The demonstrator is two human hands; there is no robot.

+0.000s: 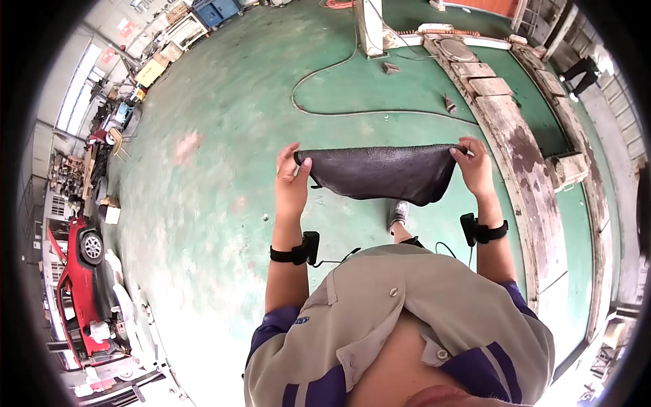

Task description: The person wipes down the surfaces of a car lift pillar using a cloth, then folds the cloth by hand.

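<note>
A dark grey cloth [380, 173] hangs stretched between my two hands, in front of my chest and above the green floor. Its top edge is nearly straight, and its lower edge sags in a curve. My left hand [293, 169] pinches the left top corner between thumb and fingers. At the right top corner, my right hand [472, 159] grips the cloth in the same way. Black straps with small devices are on both wrists.
A worn vehicle lift [519, 156] runs along the right, with a hose [380, 112] on the floor beside it. Another person [584, 73] is at the far right. A red car [78, 292] and cluttered shelves stand left.
</note>
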